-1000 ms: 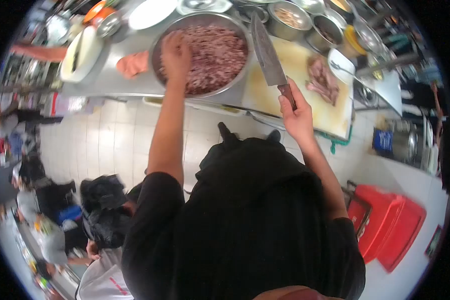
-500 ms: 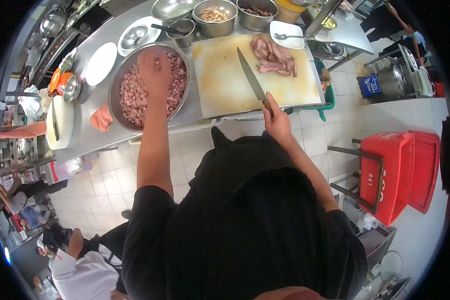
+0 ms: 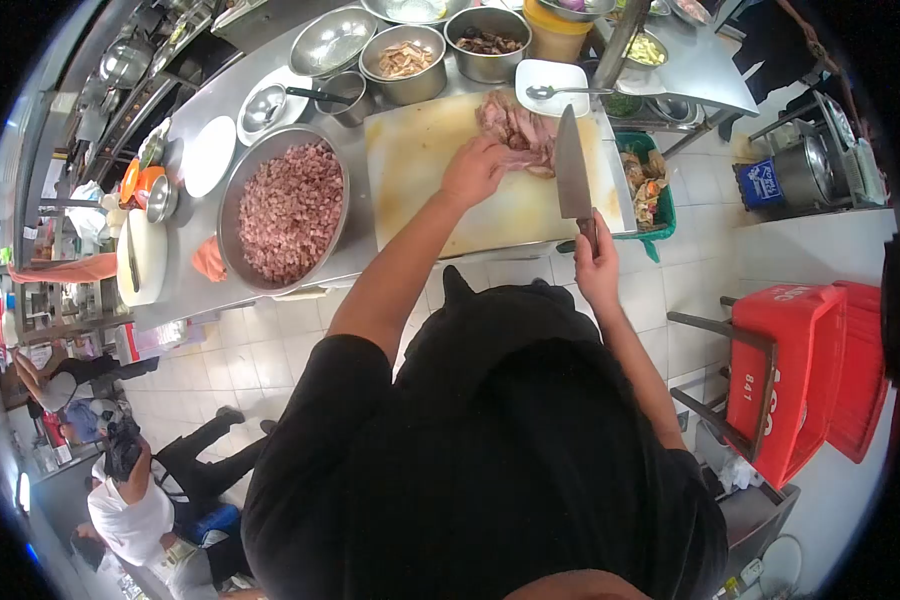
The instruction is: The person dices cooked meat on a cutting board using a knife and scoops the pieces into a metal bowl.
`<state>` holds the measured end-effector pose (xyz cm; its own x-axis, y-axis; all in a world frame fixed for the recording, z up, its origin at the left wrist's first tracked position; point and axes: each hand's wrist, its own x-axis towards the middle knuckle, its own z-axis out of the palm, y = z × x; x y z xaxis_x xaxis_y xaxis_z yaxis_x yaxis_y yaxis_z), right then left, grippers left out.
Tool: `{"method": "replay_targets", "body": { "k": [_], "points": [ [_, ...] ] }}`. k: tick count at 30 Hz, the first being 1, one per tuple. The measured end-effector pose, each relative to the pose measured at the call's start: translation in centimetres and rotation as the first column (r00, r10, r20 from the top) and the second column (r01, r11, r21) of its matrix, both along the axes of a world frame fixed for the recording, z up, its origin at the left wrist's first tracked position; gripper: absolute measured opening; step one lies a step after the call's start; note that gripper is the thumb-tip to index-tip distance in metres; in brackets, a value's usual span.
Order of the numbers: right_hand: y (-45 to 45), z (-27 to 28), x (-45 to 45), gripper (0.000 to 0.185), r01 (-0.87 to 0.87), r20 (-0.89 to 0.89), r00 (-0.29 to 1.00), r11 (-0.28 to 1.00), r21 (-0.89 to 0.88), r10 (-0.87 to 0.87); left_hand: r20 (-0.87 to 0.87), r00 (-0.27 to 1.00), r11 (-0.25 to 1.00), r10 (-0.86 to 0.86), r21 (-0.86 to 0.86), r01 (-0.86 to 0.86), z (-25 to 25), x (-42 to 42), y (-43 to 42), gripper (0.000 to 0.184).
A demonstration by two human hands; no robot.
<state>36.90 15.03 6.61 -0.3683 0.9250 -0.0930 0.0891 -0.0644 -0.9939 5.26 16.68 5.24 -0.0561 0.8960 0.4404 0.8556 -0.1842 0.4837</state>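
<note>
Red bin [image 3: 800, 360]: "841", white letters partly hidden. Blue pack [image 3: 761, 184]: white lettering, too small to read.

A long-handled steel spoon [image 3: 589, 91] is resting across a square white dish [image 3: 555, 73]. A round steel pot [image 3: 406, 89] of pale brown pieces is standing just beside another [image 3: 488, 72] of darker ones. A rounded white plate [image 3: 208, 157] and a crumpled orange cloth [image 3: 208, 261] are lying on a grey steel table [image 3: 182, 240]. A red plastic bin [image 3: 792, 385] is showing the number 841.
</note>
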Motion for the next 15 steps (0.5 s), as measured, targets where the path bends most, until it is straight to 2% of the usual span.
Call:
{"method": "replay_targets", "body": {
  "k": [1, 2, 5, 8, 11, 14, 15],
  "points": [
    [0.3, 0.0, 0.4, 0.056, 0.006, -0.017, 1.000, 0.999, -0.041, -0.007, -0.009, 1.000, 0.999, -0.022, -0.049, 0.021, -0.1, 0.4, 0.8, 0.030],
    [0.5, -0.7, 0.6, 0.057, 0.036, -0.072, 0.997, 0.994, 0.102, -0.029, -0.018, 0.999, 0.994, -0.044, -0.099, 0.042, -0.1, 0.8, 1.6, 0.030],
    [0.9, 0.3, 1.9, 0.057, -0.010, -0.029, 1.000, 1.000, -0.021, 0.010, 0.008, 1.000, 0.995, -0.003, -0.096, 0.004, -2.6, 0.9, 3.2, 0.028],
    [1.5, 1.0, 2.6, 0.057, -0.025, 0.012, 1.000, 1.000, 0.006, 0.025, 0.030, 0.999, 0.992, 0.030, -0.127, -0.026, -3.9, 0.4, 4.1, 0.024],
    [2.2, -0.1, 3.0, 0.057, -0.006, -0.056, 0.998, 0.997, 0.078, 0.011, 0.031, 0.999, 0.973, 0.044, -0.226, -0.036, -2.9, 0.3, 4.2, 0.026],
    [2.8, 0.0, 3.4, 0.057, -0.019, -0.032, 0.999, 0.997, 0.078, 0.022, 0.113, 0.980, 0.960, 0.166, -0.247, -0.134, -0.7, 0.3, 3.3, 0.019],
    [3.1, 0.3, 3.5, 0.057, -0.038, -0.015, 0.999, 0.994, 0.103, 0.040, 0.206, 0.960, 0.958, 0.189, -0.255, -0.133, -1.0, -0.1, 2.9, 0.017]
  ]
}}
